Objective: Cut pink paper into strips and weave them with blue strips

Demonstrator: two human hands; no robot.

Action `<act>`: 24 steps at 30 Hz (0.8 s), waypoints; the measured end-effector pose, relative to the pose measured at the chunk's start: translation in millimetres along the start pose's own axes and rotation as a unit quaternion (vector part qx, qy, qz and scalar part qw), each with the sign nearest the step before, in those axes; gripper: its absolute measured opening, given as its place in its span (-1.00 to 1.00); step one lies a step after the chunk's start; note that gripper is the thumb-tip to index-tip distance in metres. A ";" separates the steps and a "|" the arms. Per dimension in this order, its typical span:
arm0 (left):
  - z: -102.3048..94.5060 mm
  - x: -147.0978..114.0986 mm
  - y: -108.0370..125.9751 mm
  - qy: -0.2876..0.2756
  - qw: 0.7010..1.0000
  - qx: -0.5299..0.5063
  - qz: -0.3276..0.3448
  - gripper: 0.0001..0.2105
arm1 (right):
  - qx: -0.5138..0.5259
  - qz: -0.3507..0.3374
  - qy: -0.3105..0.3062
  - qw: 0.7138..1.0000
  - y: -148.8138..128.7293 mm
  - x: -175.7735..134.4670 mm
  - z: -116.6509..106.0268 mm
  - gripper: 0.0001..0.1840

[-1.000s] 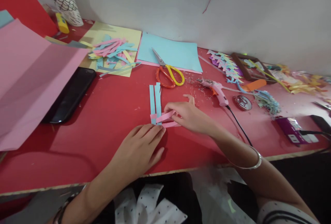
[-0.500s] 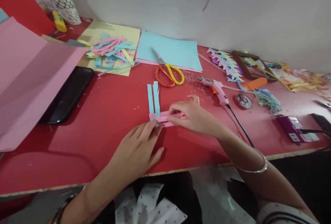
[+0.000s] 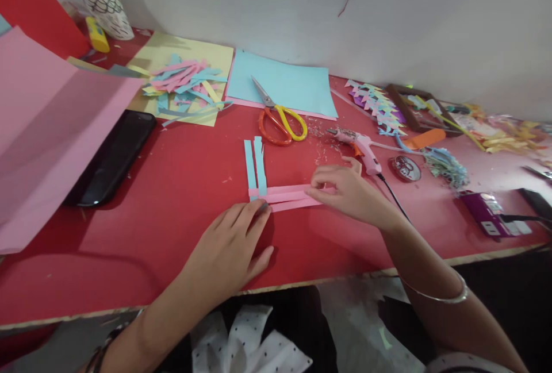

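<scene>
Two light-blue paper strips lie side by side, crossed near their lower ends by pink paper strips that run rightward. My left hand presses its fingertips on the crossing, fingers stretched flat and thumb apart, covering the strips' lower left corner. At the right end of the pink strips, my right hand has thumb and forefinger pinched on a strip; the other fingers are curled. The pink strips' right tips are hidden under this hand.
Scissors lie beyond the strips, partly on blue paper. A pink glue gun with a cord rests close to my right hand. Cut strips are heaped at the back left. A black phone sits under pink paper.
My right hand has slid rightward along the pink strips, uncovering more of their length. My left hand stays at the crossing.
</scene>
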State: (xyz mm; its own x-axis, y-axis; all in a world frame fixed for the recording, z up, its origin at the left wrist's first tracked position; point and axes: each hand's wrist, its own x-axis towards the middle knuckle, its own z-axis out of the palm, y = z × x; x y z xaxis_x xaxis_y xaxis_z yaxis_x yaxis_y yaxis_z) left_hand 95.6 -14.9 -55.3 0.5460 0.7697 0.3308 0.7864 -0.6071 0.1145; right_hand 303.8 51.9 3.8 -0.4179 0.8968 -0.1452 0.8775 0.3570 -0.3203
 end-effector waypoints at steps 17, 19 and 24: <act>-0.3 0.3 -0.9 -0.019 1.000 -0.019 -0.007 -0.64 | -0.088 0.076 0.062 0.991 11.8 -11.6 9.6 -0.83; 0.6 -0.1 -1.1 -0.027 0.999 -0.018 -0.010 -0.64 | -0.120 0.074 0.145 0.979 4.3 -15.6 11.8 -0.88; 3.6 -2.5 -0.6 -0.016 0.999 -0.032 -0.009 -0.64 | -0.069 -0.054 0.127 0.988 -22.4 -23.4 32.5 -0.81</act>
State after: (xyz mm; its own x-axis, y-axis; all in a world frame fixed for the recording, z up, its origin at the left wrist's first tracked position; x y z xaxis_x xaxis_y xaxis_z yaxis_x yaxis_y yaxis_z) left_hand 94.9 -15.7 -59.6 0.5426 0.7854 0.2978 0.7764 -0.6042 0.1790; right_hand 286.3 14.5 -16.0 -0.4532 0.8822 0.1279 0.8624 0.4702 -0.1874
